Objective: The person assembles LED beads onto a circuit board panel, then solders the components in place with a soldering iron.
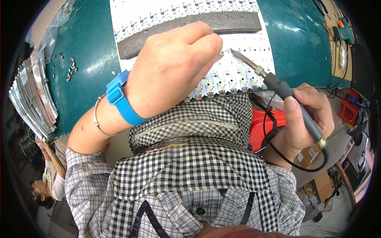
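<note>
My left hand (174, 67), with a blue strap around the wrist, is closed in a pinch over the white circuit board panel (266, 55). From its fingertips a short, thin solder wire (226, 51) points toward the iron's tip. My right hand (311, 115) grips a soldering iron (283, 89) by its grey handle. The iron slants up and left, its tip close to the wire and the board; whether it touches cannot be made out. Across the panel lies a dark flat bar (238, 22), partly hidden behind my left hand. Small yellow-topped parts and metal connectors line the panel's near edge.
The green work surface (93, 43) holds several small loose components (71, 69) at left, near a stack of strip boards (31, 93). The iron's black cable (301, 168) loops below my right hand. A green tool (343, 31) lies far right. Another person (49, 180) is at lower left.
</note>
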A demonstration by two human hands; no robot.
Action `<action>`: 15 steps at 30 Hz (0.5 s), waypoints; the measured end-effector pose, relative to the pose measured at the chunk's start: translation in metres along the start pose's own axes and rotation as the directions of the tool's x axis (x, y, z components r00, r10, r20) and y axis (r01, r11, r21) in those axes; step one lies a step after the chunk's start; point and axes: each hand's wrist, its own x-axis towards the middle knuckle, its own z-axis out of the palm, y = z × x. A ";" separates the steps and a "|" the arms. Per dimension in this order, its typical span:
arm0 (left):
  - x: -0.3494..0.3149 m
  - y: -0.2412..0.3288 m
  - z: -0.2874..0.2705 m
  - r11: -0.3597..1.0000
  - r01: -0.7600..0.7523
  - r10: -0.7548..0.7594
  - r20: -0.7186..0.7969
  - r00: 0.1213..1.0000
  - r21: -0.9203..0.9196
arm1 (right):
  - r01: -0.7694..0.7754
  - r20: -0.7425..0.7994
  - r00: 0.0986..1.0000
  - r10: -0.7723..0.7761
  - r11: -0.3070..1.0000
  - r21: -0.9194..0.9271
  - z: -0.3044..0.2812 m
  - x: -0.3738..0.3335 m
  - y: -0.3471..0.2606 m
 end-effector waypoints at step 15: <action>-0.011 -0.001 -0.015 0.999 -0.004 0.001 -0.082 0.997 -0.038 | 0.065 -0.080 0.995 -0.057 0.994 0.093 -0.003 -0.004 0.001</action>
